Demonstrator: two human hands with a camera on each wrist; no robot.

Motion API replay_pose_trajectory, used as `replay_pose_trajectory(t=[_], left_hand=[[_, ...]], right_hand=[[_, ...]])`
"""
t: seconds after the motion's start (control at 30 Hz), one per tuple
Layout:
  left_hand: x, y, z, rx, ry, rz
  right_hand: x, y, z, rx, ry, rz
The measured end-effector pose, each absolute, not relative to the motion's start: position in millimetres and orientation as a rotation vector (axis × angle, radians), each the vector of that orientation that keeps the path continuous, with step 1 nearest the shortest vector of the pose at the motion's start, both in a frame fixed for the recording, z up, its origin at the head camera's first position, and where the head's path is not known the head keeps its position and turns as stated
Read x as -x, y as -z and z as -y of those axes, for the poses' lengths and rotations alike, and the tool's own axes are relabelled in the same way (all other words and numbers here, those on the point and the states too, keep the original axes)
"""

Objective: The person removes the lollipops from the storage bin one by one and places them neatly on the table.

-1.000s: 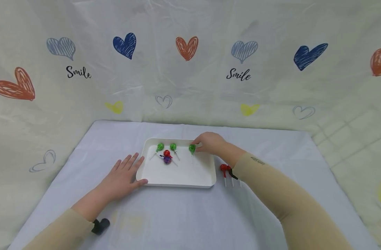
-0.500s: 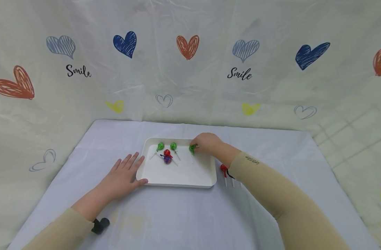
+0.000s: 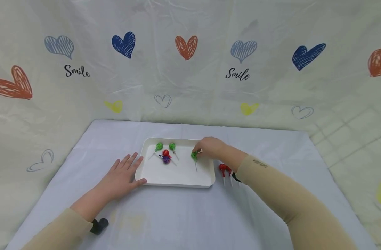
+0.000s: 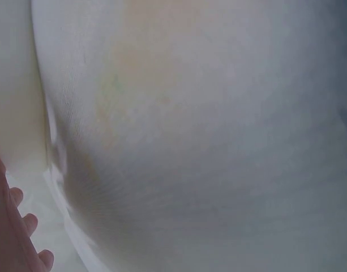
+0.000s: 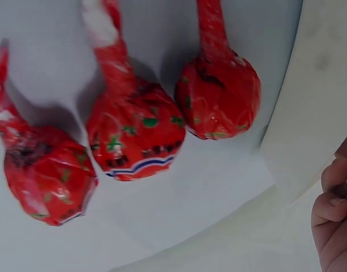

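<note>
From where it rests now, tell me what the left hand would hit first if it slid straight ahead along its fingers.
The left hand points up and right at the white tray. Its fingertips already sit at the tray's left wall, so the tray comes first.

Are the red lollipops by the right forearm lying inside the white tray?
No, the red lollipops lie on the tablecloth just outside the right edge of the white tray.
</note>
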State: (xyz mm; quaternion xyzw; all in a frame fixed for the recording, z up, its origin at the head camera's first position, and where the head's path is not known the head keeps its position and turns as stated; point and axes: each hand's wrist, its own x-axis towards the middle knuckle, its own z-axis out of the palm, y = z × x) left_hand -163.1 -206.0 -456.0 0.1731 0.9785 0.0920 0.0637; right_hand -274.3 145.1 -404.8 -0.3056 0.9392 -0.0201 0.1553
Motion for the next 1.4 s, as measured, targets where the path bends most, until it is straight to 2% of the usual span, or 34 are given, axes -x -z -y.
replay_pose_trajectory(t=[0.47,1.4], left_hand=[[161.1,455.5,206.5,-0.525,-0.295,-2.958],[162.6,458.2,206.3,-0.517,-0.281,-2.957]], right_hand=[[263.1,398.3,-156.4,0.880,0.122,-2.717],[276.8,408.1,-144.5,0.665,0.202,-2.604]])
